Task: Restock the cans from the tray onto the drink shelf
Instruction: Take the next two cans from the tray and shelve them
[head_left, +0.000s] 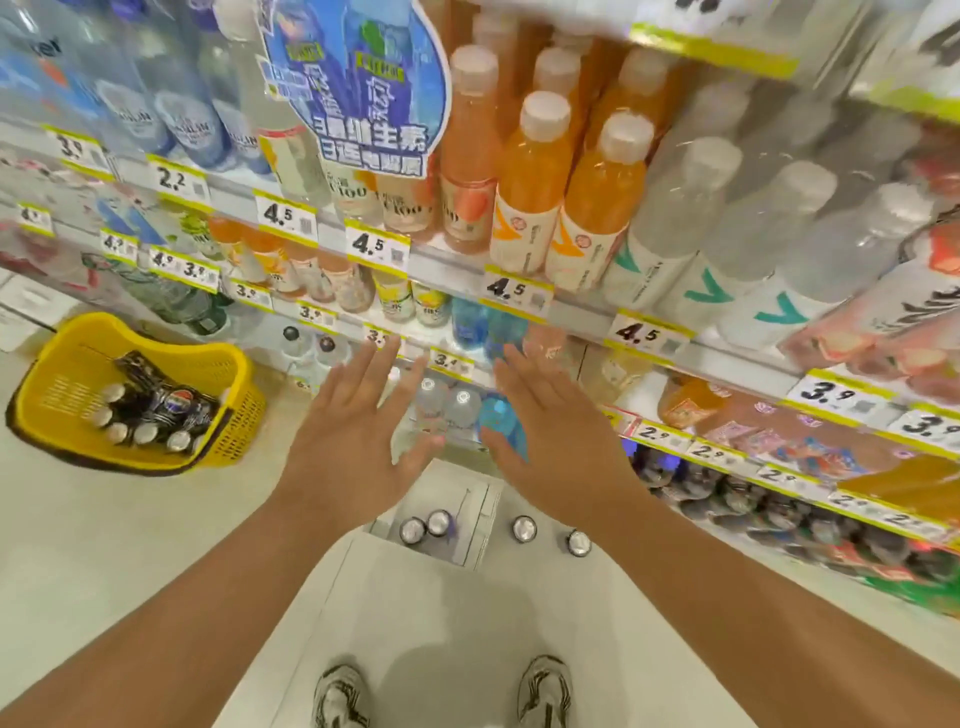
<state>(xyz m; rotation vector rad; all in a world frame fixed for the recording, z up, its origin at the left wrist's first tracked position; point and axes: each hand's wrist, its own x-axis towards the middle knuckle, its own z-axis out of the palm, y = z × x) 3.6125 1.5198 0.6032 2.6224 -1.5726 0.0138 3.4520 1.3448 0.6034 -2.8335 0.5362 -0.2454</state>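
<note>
I look down past both outstretched arms at the floor in front of a drink shelf (571, 317). My left hand (353, 441) and my right hand (550, 441) are held flat with fingers spread, holding nothing, side by side above a white tray (475, 514) on the floor. Two cans (426, 526) stand in the tray, seen from above by their silver tops. Two more cans (523, 529) (578, 542) stand on the floor just right of the tray, below my right wrist.
A yellow basket (67, 364) with several dark cola cans (156, 410) sits on the floor at the left. Shelves of bottles with yellow price tags fill the top and right. My two shoes (441, 696) are at the bottom on the pale floor.
</note>
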